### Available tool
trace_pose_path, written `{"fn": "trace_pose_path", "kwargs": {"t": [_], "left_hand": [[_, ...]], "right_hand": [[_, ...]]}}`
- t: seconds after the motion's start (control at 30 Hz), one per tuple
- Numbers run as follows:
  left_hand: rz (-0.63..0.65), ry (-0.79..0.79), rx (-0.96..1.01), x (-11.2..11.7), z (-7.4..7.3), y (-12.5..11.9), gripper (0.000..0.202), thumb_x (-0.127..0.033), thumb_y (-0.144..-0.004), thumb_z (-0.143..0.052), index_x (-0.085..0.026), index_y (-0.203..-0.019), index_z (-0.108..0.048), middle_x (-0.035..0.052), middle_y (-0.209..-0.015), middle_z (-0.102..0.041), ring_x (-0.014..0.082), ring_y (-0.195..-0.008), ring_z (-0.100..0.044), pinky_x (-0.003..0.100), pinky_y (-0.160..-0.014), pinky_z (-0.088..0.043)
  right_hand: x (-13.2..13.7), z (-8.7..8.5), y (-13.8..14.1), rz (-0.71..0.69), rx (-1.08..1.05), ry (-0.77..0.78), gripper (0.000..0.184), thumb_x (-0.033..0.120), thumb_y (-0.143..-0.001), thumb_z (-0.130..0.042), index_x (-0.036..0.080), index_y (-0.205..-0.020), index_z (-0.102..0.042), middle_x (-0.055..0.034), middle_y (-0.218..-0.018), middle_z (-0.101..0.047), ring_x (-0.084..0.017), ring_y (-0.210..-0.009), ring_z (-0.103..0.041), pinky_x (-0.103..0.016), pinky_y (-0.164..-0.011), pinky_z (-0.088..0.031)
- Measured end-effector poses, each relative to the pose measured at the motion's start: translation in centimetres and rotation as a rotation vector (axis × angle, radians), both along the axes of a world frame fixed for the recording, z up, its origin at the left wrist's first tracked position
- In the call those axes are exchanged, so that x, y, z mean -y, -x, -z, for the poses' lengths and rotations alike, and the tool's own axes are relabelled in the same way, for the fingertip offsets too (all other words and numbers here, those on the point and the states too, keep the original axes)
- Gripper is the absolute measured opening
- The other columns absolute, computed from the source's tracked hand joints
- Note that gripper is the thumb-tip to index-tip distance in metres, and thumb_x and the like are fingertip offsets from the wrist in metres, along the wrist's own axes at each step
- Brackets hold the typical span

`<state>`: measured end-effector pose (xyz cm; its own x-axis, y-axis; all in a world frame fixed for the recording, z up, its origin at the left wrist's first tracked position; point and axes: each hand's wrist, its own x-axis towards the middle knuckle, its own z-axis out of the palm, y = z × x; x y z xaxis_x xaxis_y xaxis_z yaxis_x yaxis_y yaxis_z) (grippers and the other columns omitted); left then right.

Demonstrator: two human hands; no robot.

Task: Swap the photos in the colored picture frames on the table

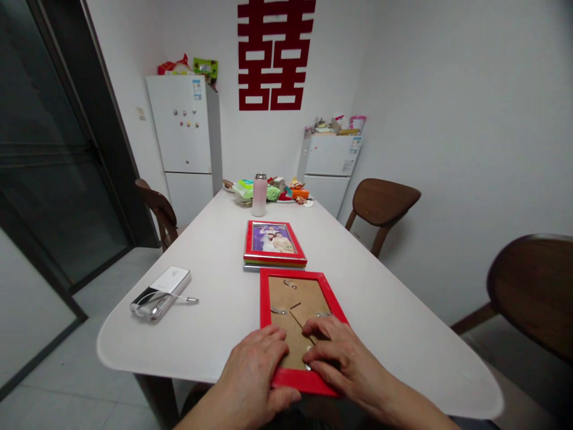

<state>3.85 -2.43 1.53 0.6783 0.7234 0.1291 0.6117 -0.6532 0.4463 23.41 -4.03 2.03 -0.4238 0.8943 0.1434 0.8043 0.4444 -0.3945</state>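
Note:
A red picture frame [265, 298] lies face down at the table's near edge, its brown backing board [290, 334] showing. Metal clips sit along the board's sides, among them a top clip [290, 284] and a left clip [278, 311]. A thin dark stand leg slants across the board, partly under my fingers. My left hand [257, 364] grips the frame's lower left corner, fingers over the side and thumb on the bottom edge. With bent fingers drawn together, my right hand [340, 358] works at the bottom metal clip [308, 367], which is mostly hidden.
Stacked framed pictures [274, 239] lie just beyond the frame. A power bank [163, 292] with a white cable rests at left. Farther back stand a pink bottle [259, 196] and assorted packets [298, 192]. Wooden chairs [385, 200] flank the white table [215, 334].

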Motion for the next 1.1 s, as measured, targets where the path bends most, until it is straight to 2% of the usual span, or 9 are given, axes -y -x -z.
{"fn": "trace_pose_path", "kwargs": {"t": [0.2, 0.43, 0.67, 0.83, 1.0, 1.1], "left_hand": [[-0.006, 0.015, -0.001, 0.0, 0.0, 0.1, 0.048, -0.043, -0.065, -0.061, -0.017, -0.104, -0.052, 0.0088, -0.121, -0.047, 0.0226, -0.113, -0.04, 0.036, -0.094, -0.032], [0.01, 0.044, -0.005, -0.2, 0.2, 0.2, 0.05, -0.041, -0.064, -0.063, -0.019, -0.106, -0.051, 0.0074, -0.123, -0.045, 0.0222, -0.114, -0.038, 0.035, -0.095, -0.03], [0.014, 0.069, -0.014, -0.2, -0.2, 0.6, 0.049, -0.039, -0.062, -0.065, -0.018, -0.105, -0.051, 0.0072, -0.123, -0.046, 0.0225, -0.114, -0.038, 0.034, -0.095, -0.03], [0.006, 0.069, -0.023, -0.3, -0.4, 0.7, 0.048, -0.039, -0.062, -0.065, -0.018, -0.103, -0.052, 0.008, -0.123, -0.046, 0.0229, -0.114, -0.038, 0.034, -0.095, -0.03], [0.009, 0.059, -0.003, -0.3, 0.0, 0.8, 0.049, -0.04, -0.061, -0.066, -0.018, -0.103, -0.052, 0.0076, -0.123, -0.046, 0.0223, -0.114, -0.038, 0.033, -0.095, -0.03], [0.004, 0.057, 0.011, -0.3, 0.2, 0.8, 0.051, -0.039, -0.06, -0.067, -0.019, -0.104, -0.051, 0.0068, -0.122, -0.046, 0.0221, -0.113, -0.039, 0.033, -0.095, -0.031]], "right_hand": [[-0.1, -0.3, -0.1, -0.03, 0.012, 0.024, 0.019, 0.022, -0.074, -0.047, 0.027, -0.077, -0.065, -0.004, -0.098, -0.051, -0.018, -0.093, -0.045, -0.035, -0.081, -0.035], [-0.9, 0.1, 0.3, 0.016, -0.015, 0.101, 0.012, 0.021, -0.07, -0.053, 0.025, -0.07, -0.065, -0.0037, -0.091, -0.05, -0.018, -0.089, -0.044, -0.033, -0.077, -0.034], [-1.2, 0.0, 0.7, 0.006, -0.029, 0.136, 0.011, 0.023, -0.069, -0.055, 0.026, -0.069, -0.065, -0.0029, -0.093, -0.048, -0.018, -0.091, -0.042, -0.034, -0.079, -0.032], [-1.4, 0.2, 0.5, -0.001, -0.046, 0.164, 0.012, 0.018, -0.065, -0.056, 0.025, -0.068, -0.065, -0.0026, -0.094, -0.047, -0.018, -0.092, -0.042, -0.033, -0.081, -0.032], [-1.4, -0.5, 0.1, -0.043, -0.059, 0.22, 0.013, 0.017, -0.065, -0.056, 0.025, -0.068, -0.066, -0.002, -0.098, -0.047, -0.017, -0.094, -0.042, -0.031, -0.083, -0.032], [-2.0, -0.8, 0.2, -0.051, -0.108, 0.238, 0.013, 0.02, -0.068, -0.053, 0.024, -0.072, -0.065, -0.0017, -0.092, -0.051, -0.015, -0.088, -0.046, -0.027, -0.079, -0.035]]}}
